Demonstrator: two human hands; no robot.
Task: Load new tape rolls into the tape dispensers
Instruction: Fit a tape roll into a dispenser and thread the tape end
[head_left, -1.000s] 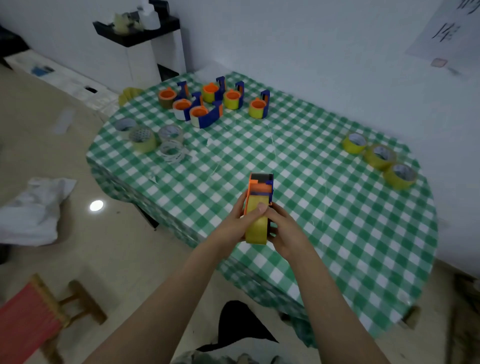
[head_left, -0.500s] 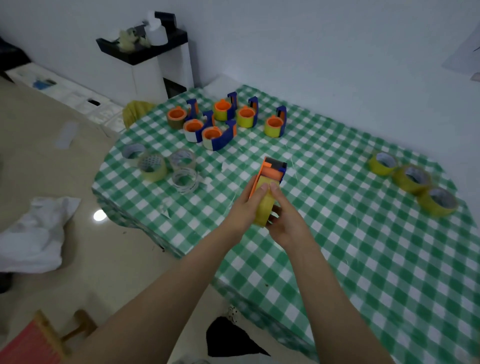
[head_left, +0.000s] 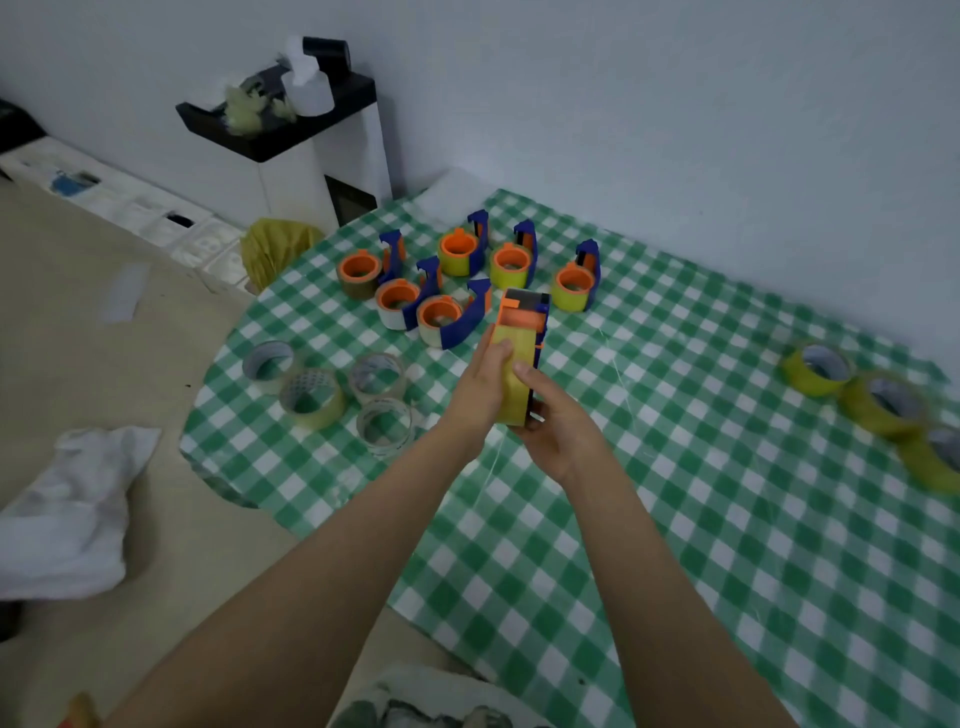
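Now held: one orange and blue tape dispenser (head_left: 523, 312) with a yellow tape roll (head_left: 511, 387) sitting in it, raised over the table between both hands.
Left hand (head_left: 480, 387): grasps the roll from the left side, with the thumb laid on the roll's outer face.
Right hand (head_left: 558, 434): curls round the lower right part of the dispenser, with the thumb tip also on the yellow face.
Table (head_left: 675, 545): covered with a green and white checked cloth; its left edge is rounded, and its near edge runs slanted toward the person.
Loaded dispensers (head_left: 511, 265): six, close together at the far left part. The front end of the held dispenser appears just beside this group, but how high above them I cannot tell.
Clear tape rolls (head_left: 311, 397): four, lying flat near the left edge, very close to each other.
Spare yellow rolls (head_left: 818, 369): three in a row at the right side, well apart from the hands; the last one is blurred.
Open room: wide bare cloth between the hands and the spare yellow rolls, and also on the near side under the forearms.
Far edge: the table meets the wall (head_left: 675, 130).
Floor side: a white cabinet (head_left: 317, 156) with a black top stands near the far left corner, a yellow bag (head_left: 280, 249) sits between it and the table, and a white cloth (head_left: 67, 509) lies on the floor (head_left: 104, 364) at the left.
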